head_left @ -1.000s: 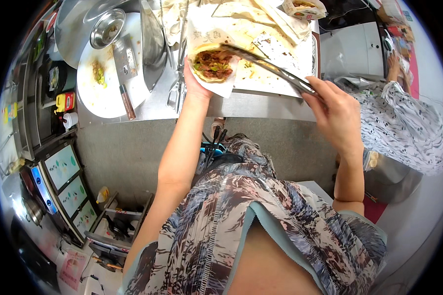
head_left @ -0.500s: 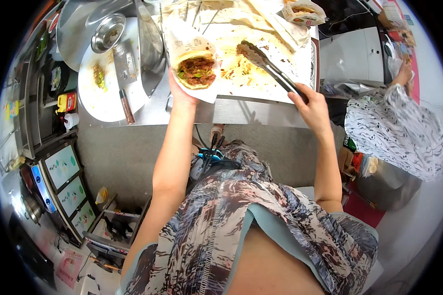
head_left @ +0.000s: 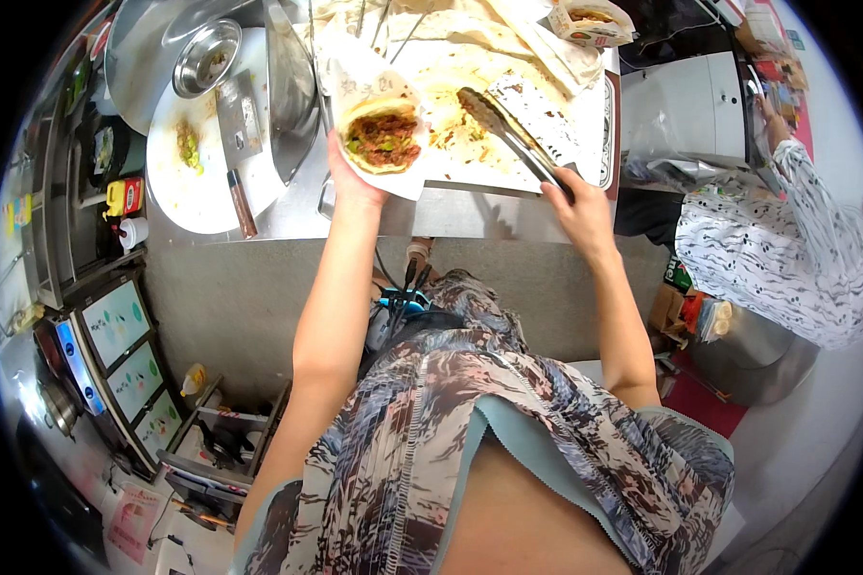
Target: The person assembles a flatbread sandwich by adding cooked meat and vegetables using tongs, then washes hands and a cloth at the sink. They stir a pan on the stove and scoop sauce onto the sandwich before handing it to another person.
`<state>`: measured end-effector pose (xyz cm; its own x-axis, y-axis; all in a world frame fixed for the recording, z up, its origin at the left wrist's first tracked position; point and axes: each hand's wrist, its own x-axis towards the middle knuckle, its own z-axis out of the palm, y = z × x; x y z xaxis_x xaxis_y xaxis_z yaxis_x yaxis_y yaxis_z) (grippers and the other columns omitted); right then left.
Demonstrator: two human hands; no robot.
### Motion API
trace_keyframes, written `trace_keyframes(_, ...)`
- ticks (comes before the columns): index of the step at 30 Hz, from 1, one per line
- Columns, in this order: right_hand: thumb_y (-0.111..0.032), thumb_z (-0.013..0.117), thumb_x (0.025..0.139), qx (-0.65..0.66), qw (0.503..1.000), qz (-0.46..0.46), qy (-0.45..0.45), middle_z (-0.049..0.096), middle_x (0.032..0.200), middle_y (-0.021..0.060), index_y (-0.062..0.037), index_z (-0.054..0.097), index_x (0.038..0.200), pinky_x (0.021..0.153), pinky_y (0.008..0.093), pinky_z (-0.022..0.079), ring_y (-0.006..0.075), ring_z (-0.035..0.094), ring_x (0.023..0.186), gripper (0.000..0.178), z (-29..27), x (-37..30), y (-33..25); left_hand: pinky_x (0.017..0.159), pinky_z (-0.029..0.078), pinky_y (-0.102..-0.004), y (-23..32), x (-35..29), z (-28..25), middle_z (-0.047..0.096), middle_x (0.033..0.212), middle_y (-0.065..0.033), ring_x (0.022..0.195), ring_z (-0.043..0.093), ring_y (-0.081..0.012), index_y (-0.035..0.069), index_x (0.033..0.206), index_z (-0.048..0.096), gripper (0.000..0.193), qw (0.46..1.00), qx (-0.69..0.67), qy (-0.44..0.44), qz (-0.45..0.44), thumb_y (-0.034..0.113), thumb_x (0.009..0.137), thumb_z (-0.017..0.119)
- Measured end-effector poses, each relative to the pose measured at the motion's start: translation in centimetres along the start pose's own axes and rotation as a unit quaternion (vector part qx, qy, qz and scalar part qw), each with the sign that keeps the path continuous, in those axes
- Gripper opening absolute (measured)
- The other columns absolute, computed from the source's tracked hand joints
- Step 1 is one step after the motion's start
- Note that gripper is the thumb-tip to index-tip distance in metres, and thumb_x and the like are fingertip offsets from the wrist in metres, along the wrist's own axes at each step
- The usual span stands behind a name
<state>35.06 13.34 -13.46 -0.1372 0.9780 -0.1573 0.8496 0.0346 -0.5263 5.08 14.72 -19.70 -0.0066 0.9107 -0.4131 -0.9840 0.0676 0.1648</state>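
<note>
A round flatbread sandwich (head_left: 384,139), stuffed with chopped brown meat and bits of green, sits in a white paper bag (head_left: 355,81). My left hand (head_left: 355,175) is closed round the bag from below, its opening tilted up. My right hand (head_left: 580,209) grips the black handle end of metal tongs (head_left: 513,137). Their tips rest at the crumbs on a white tray (head_left: 479,175), just right of the sandwich. Scraps of filling and brown stains are spread over the tray. Whether the tong tips pinch anything I cannot tell.
Left on the counter, a cleaver (head_left: 240,129) lies on a round white board (head_left: 168,192), below a steel bowl (head_left: 206,59). A second wrapped sandwich (head_left: 590,21) stands at the far right. A person in a patterned white top (head_left: 767,249) is at the right.
My right hand and the tongs have shifted a little left, tips staying over the tray. My left hand still holds the sandwich in place. The other person's arm at the right has moved.
</note>
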Motion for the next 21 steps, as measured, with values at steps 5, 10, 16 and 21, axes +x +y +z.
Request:
trace_keyframes(5,-0.015,0.071,0.079,0.016,0.984,-0.173,0.043,0.063,0.077,0.0132,-0.001,0.063,0.108,0.058,0.033,0.047,0.0271,0.061,0.062,0.033,-3.9,-2.4,-4.7,0.104,0.036,-0.0554,-1.8,1.2,1.6,0.044,0.138,-0.018,0.127,0.042,-0.0357,0.01,0.139,0.041,0.059,0.997,0.05,0.058,0.011,0.048,0.096,0.026)
trace_keyframes(10,-0.013,0.072,0.076,-0.138,0.953,-0.252,0.096,0.056,0.077,0.0075,-0.0053,0.058,0.115,0.055,0.0348,0.045,0.023,0.058,0.065,0.042,-3.3,-2.9,-6.5,0.107,0.033,-0.0526,-2.8,0.7,3.5,0.042,0.141,-0.0157,0.129,0.04,-0.0347,0.012,0.14,0.04,0.06,0.999,0.012,0.033,-0.033,0.051,0.096,0.026)
trace_keyframes(16,-0.012,0.073,0.074,-0.174,0.943,-0.269,0.092,0.057,0.078,0.0065,-0.0045,0.058,0.117,0.057,0.0333,0.045,0.0221,0.058,0.066,0.047,-5.0,-3.9,-7.5,0.105,0.036,-0.0528,-2.2,0.6,2.2,0.045,0.138,-0.0158,0.126,0.044,-0.0346,0.01,0.138,0.042,0.06,0.999,0.013,0.027,-0.023,0.05,0.096,0.026)
trace_keyframes(21,-0.012,0.075,0.073,-0.133,0.957,-0.248,0.073,0.057,0.081,0.0095,-0.0029,0.055,0.121,0.058,0.0348,0.047,0.0254,0.059,0.069,0.053,-7.3,-3.8,-8.1,0.102,0.04,-0.0512,-1.8,-0.4,2.4,0.048,0.136,-0.0155,0.123,0.047,-0.0339,0.01,0.136,0.044,0.058,0.999,0.002,-0.04,-0.033,0.048,0.096,0.03)
